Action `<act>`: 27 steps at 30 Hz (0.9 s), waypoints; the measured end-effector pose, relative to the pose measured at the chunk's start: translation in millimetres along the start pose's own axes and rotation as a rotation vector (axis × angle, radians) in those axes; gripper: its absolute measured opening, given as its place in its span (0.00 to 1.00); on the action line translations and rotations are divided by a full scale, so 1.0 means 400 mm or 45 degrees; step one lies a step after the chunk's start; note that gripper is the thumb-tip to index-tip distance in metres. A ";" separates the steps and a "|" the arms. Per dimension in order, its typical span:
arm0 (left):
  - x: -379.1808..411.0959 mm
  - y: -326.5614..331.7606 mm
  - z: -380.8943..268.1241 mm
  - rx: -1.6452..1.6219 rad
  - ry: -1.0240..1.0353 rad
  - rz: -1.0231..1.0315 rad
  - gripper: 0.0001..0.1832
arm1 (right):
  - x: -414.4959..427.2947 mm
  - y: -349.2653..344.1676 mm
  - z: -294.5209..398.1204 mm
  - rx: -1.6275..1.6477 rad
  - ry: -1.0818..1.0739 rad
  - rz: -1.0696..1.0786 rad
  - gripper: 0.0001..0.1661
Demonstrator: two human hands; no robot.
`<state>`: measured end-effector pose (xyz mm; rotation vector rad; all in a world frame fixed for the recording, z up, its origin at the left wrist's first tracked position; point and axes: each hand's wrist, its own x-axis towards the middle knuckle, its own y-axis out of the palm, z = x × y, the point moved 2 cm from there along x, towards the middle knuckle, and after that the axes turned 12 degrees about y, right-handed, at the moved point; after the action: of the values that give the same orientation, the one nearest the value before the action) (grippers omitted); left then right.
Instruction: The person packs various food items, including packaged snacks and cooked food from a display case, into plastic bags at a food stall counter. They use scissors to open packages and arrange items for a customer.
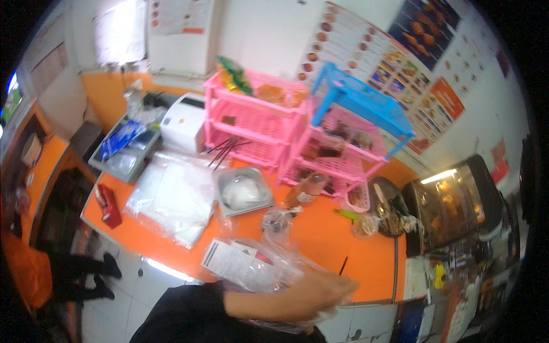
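Note:
My left hand (pixel 328 293), below a black sleeve, reaches across from the lower left and is blurred. Its fingers are closed on a clear plastic bag (pixel 296 261) at the front edge of the orange table (pixel 326 231). Against the bag lies a printed paper slip (pixel 236 261). The bag's gathered far end (pixel 276 221) points away from me. Of my right hand (pixel 309 329) only a sliver shows at the bottom, under the left forearm; its fingers are hidden. A thin black stick (pixel 343 266) stands out just beyond my left hand.
A stack of clear bags (pixel 171 193), a metal pan (pixel 223 210) and a bottle (pixel 305 193) stand farther back. Behind them are a pink rack (pixel 257 133) and a blue-topped rack (pixel 364 103). A lit display cabinet (pixel 450 206) is right; a person (pixel 28 274) is left.

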<state>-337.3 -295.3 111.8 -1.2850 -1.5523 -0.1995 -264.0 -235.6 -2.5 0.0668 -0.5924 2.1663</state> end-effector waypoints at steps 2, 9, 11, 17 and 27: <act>-0.008 0.054 0.015 0.108 -0.271 0.386 0.09 | -0.034 0.052 -0.049 -0.044 0.038 0.147 0.14; -0.050 0.096 0.021 0.212 -0.333 0.206 0.12 | -0.011 0.148 -0.064 -0.067 0.203 0.617 0.16; -0.044 0.012 0.003 0.111 -0.441 0.187 0.18 | -0.008 0.161 -0.048 -0.121 0.302 0.695 0.17; -0.187 -0.250 0.081 0.312 -0.665 0.050 0.23 | 0.029 0.170 -0.033 -0.119 0.442 0.834 0.19; -0.339 -0.151 0.256 0.389 -0.082 0.661 0.49 | 0.069 0.163 0.122 -0.081 0.019 0.965 0.23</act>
<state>-465.4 -333.4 -9.3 -1.4052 -1.1939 0.3973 -338.7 -269.9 22.1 -0.2470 -0.7596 2.8671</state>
